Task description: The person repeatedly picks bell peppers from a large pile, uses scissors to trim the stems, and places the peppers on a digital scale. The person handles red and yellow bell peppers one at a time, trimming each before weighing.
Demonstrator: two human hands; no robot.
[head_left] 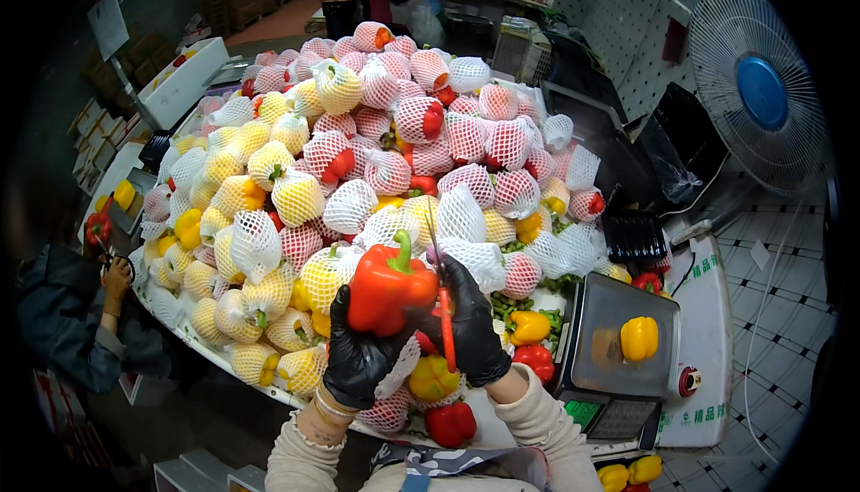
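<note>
- We cup a red pepper [381, 295] in the left hand [360, 359], over netted peppers [298, 198]; the right hand [477, 331] grips scissors [445, 313].
- We judge it light, firm, slick, easily bruised, best cradled around its sides.

My 2 hands [363, 367] have black gloves [479, 331]. My sleeves [544, 411] are cream-coloured. My left wrist [318, 425] has 1 thin band [335, 407].

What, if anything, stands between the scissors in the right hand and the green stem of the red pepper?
Nothing visible: the blades of the scissors in the right hand point away from the person, just right of the stem. The left hand holds the red pepper below the stem.
</note>
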